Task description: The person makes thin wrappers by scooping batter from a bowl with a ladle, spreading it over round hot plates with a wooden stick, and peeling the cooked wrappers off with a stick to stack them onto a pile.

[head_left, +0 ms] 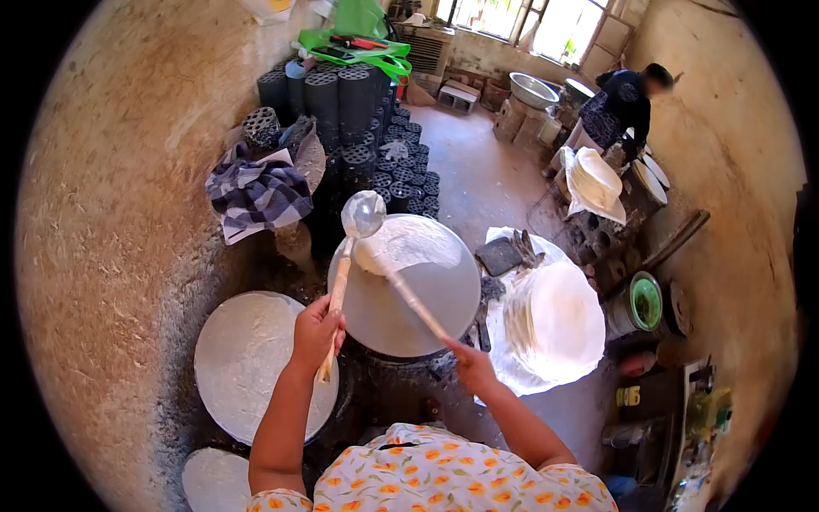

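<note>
My left hand (317,333) grips the wooden handle of a metal ladle (364,215), its bowl raised over the far left rim of a round pan or steamer top (405,311). In my right hand (471,367) is a wooden stick (418,305), slanting across that round surface. Its far end meets a patch of white batter (418,243), and I cannot make out the tip. Nearer grey parts of the surface look smooth. To the left of my left arm is a wide round vessel topped with white (256,363).
Right of the pan, thin pale round sheets (559,324) are piled on white plastic. Stacked coal briquettes (354,107) stand behind, beside a checked cloth (256,188). Another person (627,107) bends over round pans at the back right. A green basin (646,303) stands at right.
</note>
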Demonstrator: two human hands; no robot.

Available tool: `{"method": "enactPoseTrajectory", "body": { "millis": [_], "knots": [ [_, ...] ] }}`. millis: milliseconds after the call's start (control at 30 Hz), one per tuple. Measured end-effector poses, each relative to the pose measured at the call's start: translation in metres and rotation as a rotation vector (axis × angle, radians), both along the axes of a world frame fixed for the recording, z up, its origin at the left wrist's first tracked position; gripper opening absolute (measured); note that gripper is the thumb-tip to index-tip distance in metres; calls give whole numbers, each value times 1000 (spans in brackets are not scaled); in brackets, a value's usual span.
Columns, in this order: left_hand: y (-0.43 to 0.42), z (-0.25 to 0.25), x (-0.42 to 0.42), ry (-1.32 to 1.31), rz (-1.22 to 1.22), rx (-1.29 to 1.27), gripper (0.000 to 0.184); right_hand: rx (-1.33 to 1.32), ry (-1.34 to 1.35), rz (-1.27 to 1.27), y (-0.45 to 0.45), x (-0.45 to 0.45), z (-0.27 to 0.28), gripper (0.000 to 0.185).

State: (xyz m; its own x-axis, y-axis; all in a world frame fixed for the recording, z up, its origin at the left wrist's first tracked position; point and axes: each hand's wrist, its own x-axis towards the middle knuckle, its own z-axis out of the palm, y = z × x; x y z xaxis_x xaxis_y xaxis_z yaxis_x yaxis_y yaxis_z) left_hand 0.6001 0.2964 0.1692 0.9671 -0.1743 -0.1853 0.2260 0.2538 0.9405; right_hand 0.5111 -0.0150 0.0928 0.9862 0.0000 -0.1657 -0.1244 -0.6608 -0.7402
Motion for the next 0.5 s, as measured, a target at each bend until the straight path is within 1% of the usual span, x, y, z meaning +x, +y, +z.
{"method": "enactPoseTrajectory", "body": {
  "millis": [67,100,133,167,200,233,267,300,333,367,400,433,500],
  "knots": [
    [0,2,-4,6,13,18,31,3,85,-105,-17,14,-16,65],
    [1,3,-6,9,19,20,31,15,-60,-186,-24,31,-28,66],
    [3,5,-6,49,-1,-48,31,28,-206,-267,-26,46,-28,66],
    [5,6,-6,88,-21,-115,31,32,-205,-262,-24,58,-28,66],
    [7,5,-7,88,-17,-111,31,4,-139,-182,-16,71,-25,66],
    [10,4,-9,99,-23,-403,32,-23,-71,-102,-7,78,-23,66],
    [12,4,-10,107,-29,-695,33,-17,-70,-100,4,76,-21,66],
    [10,10,-13,107,-28,-689,33,16,-31,-26,16,70,-9,66],
    [6,18,-17,56,40,-598,33,46,9,48,22,64,2,65],
    [3,22,-19,4,108,-509,33,47,9,50,22,56,6,65],
    [7,17,-17,-20,113,-471,34,22,75,89,20,44,7,65],
    [8,16,-16,-21,120,-470,34,-3,139,131,18,33,9,65],
    [9,15,-17,-7,152,-334,36,37,173,150,9,13,23,64]
  ]
}}
